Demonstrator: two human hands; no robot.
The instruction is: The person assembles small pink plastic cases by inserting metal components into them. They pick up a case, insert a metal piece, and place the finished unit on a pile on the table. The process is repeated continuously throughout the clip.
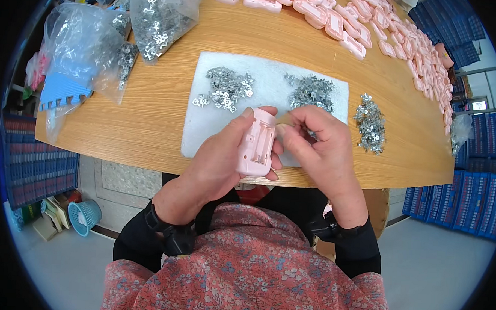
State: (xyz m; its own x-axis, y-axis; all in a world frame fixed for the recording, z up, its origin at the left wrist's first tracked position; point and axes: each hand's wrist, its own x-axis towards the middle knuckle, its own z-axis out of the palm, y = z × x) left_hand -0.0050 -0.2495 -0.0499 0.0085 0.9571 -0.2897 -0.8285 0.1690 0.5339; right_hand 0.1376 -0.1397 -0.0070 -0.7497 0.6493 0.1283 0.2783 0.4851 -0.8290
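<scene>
My left hand (pixel 215 154) is wrapped round a pink plastic casing (pixel 257 144), which has a long battery compartment facing up. The thumb lies along its left side and fingertips show at its right edge. My right hand (pixel 322 146) is at the casing's upper right, thumb and forefinger pinched together; whatever is between them is too small to make out. Beneath both hands lies a white foam sheet (pixel 268 68). On it are two heaps of small metal contact pieces, a left heap (pixel 228 87) and a right heap (pixel 311 92) partly behind my right hand.
Another heap of metal pieces (pixel 371 125) lies on the wooden table (pixel 135 107) right of the foam. Many pink casings (pixel 332 21) cover the far right. Clear plastic bags (pixel 162 23) with metal pieces and a blue foam mat (pixel 64 88) lie at the left.
</scene>
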